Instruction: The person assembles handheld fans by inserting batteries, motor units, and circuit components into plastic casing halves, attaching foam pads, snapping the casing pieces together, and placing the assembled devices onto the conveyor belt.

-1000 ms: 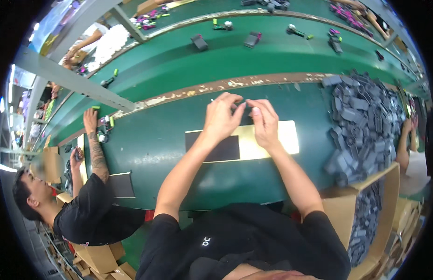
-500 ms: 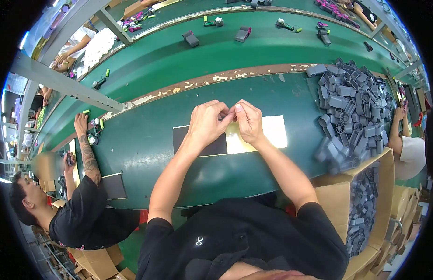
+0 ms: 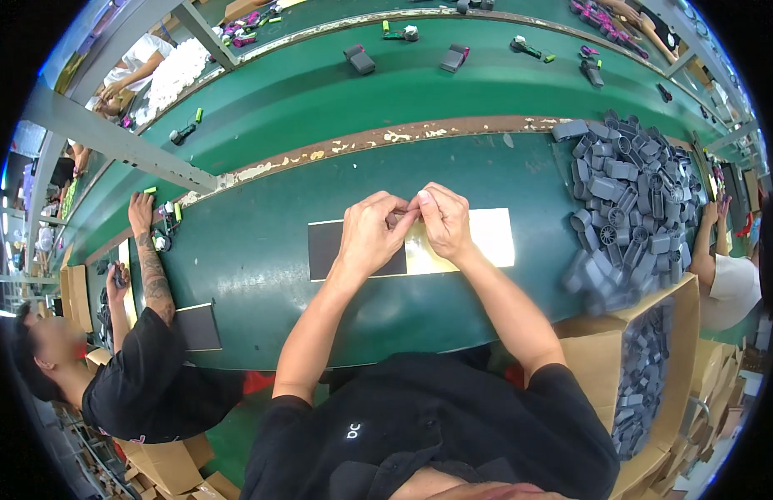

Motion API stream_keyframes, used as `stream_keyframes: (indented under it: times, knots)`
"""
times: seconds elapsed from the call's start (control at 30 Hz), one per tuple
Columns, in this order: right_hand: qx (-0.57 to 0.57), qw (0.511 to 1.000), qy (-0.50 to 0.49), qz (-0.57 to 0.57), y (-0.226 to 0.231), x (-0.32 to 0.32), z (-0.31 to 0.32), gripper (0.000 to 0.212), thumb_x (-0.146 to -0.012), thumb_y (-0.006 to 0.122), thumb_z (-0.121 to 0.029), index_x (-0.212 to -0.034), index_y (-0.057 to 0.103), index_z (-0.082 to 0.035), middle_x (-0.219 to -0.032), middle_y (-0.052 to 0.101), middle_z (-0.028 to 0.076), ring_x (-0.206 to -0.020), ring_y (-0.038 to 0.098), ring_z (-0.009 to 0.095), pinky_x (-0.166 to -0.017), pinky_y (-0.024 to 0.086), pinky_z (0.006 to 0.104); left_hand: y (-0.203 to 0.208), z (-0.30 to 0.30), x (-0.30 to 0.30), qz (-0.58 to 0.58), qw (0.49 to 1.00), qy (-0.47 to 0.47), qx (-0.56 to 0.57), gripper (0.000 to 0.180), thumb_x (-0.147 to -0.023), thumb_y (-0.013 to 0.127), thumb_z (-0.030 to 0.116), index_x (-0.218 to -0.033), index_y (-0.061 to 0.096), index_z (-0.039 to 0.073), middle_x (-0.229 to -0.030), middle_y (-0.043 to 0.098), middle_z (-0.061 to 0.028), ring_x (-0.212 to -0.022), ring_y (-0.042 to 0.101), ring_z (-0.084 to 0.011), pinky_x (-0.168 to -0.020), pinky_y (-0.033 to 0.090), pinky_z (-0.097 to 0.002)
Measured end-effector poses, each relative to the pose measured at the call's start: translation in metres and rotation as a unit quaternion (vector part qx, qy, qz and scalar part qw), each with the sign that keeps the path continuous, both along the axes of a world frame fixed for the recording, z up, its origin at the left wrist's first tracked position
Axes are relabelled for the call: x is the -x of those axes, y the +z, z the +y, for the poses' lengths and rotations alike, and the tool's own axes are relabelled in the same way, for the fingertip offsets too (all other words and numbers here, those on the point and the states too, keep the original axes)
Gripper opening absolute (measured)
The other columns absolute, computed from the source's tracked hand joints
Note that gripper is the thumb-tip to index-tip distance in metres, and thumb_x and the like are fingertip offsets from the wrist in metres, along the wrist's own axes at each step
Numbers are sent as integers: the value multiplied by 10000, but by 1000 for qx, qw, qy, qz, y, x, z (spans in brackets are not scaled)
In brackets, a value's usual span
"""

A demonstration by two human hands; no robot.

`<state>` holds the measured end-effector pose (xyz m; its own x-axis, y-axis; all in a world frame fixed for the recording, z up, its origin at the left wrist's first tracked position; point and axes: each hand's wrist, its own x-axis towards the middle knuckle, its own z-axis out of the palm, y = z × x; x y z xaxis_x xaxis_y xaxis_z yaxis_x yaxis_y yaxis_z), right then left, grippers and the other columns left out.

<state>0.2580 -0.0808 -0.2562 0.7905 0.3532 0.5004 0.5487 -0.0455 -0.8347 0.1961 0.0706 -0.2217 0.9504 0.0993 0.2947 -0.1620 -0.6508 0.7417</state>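
Observation:
My left hand (image 3: 373,229) and my right hand (image 3: 442,221) meet over the green worktable, fingertips pinched together. Whatever lies between the fingertips is too small or hidden to make out. Beneath them is a flat strip: its left part is a black sheet (image 3: 324,250), and its right part is a shiny pale-yellow backing sheet (image 3: 486,237). My left hand and wrist cover some of the black part, while my right hand covers some of the yellow.
To the right lies a heap of grey plastic housings (image 3: 624,196), above an open cardboard box (image 3: 690,350) of similar parts. Beyond a chipped ledge (image 3: 353,148), a green conveyor (image 3: 320,104) carries small assemblies. At left, a co-worker's tattooed arm (image 3: 153,271) reaches across near another black sheet (image 3: 199,327).
The assemblies on the conveyor have shifted right. My hands stay nearly in place, fingertips still together. The co-worker at left has moved their head slightly.

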Motion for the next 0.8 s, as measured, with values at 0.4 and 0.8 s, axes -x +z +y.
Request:
stream_keyframes:
  times: [0.4, 0.8]
  knots:
    - [-4, 1000, 0, 15, -1, -1, 1, 296, -1016, 553, -109, -767, 628, 32, -684, 576, 153, -610, 578, 310, -577, 450, 402, -6, -3, 2, -30, 999, 3, 21, 151, -889, 801, 138, -887, 751, -4, -784, 701, -98, -556, 627, -145, -529, 502, -294]
    - [-2, 1000, -15, 6, -2, -3, -3, 300, -1019, 560, -107, -760, 622, 31, -682, 581, 150, -603, 585, 310, -569, 457, 394, -11, -2, 4, -53, 997, -10, 53, 91, -873, 795, 64, -856, 735, -1, -733, 669, -79, -563, 595, -128, -535, 479, -273]
